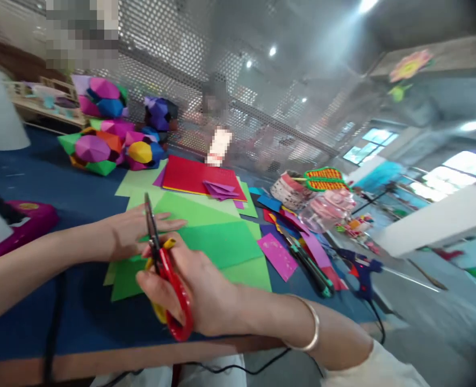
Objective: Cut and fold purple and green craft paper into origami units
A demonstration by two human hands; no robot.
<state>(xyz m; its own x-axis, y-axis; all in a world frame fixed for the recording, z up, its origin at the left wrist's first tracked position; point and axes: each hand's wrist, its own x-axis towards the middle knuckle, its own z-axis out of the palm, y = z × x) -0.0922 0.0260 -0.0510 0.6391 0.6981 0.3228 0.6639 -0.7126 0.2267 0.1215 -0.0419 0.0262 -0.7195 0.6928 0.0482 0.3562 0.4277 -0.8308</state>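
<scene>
My right hand [200, 287] holds a pair of scissors [176, 301] with a red handle, the blades pointing up and away from me. Yellow parts show between and below its fingers; whether they belong to the scissors I cannot tell. Behind the blades, my left hand [135, 231] lies flat with its fingers stretched out over the green paper. Under and beyond both hands spread sheets of light green paper [197, 209] and a darker green sheet [222, 244]. Red paper [197, 174] lies on the far end of this pile, with small folded purple pieces [221, 190] on top.
Folded paper balls [93, 148] stand at the back left of the blue table [24, 344]. To the right lie a pink sheet [277, 255], a black-and-green cutter [310, 269] and a glue gun [361, 269] with its cord. A magenta tool [32, 217] is at left.
</scene>
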